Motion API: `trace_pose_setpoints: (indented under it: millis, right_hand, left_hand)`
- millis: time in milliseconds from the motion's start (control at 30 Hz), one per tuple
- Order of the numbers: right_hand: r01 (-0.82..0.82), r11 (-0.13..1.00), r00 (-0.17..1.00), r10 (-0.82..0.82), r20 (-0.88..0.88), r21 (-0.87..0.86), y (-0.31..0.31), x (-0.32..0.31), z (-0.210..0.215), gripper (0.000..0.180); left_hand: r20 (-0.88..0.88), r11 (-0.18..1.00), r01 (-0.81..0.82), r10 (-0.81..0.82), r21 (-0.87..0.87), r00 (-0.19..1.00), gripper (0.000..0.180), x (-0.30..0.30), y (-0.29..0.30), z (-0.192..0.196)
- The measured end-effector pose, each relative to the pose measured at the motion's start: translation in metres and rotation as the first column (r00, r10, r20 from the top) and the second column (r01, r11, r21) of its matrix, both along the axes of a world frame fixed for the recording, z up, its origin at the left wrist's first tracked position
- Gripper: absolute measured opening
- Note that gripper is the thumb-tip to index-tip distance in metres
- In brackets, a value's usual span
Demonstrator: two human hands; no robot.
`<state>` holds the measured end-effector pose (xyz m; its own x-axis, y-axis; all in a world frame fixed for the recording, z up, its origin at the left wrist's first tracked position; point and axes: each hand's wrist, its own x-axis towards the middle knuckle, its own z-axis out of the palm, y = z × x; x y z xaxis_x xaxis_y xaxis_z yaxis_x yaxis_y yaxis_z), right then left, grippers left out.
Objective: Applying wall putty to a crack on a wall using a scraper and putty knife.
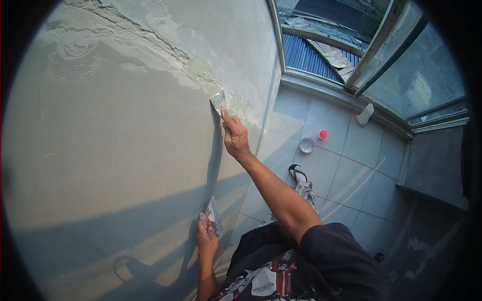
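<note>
Right hand (235, 134): grips one putty knife (218, 102)
Left hand (207, 242): grips one smeared scraper (213, 216)
Floor (321, 173): one bowl (307, 145), one pink container (323, 135)

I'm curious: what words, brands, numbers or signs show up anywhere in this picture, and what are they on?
Dark shirt: lettering on the pale patch of its front print, upside down in this view; I'm not copying the wording.
Upper scraper, lower scraper: no lettering I can make out.
Pink cup, small tub: too small to tell.
Wall: none visible.
</note>
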<state>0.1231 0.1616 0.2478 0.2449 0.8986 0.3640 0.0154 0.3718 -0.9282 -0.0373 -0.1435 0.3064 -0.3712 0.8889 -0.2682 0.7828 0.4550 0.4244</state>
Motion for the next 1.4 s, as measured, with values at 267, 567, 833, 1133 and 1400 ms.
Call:
trace_pose_setpoints:
  millis: [267,567,833,1133,1400]
  right_hand:
    - [-0.011,0.999,1.0,0.011,-0.009,-0.035,-0.017,0.014,-0.01,0.059]
    - [-0.03,0.999,0.999,0.029,0.025,0.046,0.013,0.021,-0.013,0.058]
    - [-0.075,0.997,0.996,0.075,0.044,0.003,-0.006,0.033,-0.031,0.055]
    - [-0.118,0.986,0.989,0.106,0.107,0.115,0.029,0.039,-0.005,0.059]
    - [-0.136,0.99,0.99,0.134,0.04,0.048,0.01,0.048,-0.025,0.061]
  left_hand:
    - [0.02,1.0,0.014,-0.014,-0.006,1.0,0.053,0.007,0.009,0.013]
    - [-0.027,1.0,0.007,-0.007,-0.002,1.0,0.053,0.007,0.002,0.005]
    - [0.007,0.999,0.035,-0.035,0.01,0.999,0.054,0.008,0.0,0.003]
    - [0.02,1.0,0.004,-0.004,0.022,1.0,0.055,0.02,0.005,0.008]
    - [-0.019,1.0,0.023,-0.023,0.008,1.0,0.055,0.024,0.009,0.009]
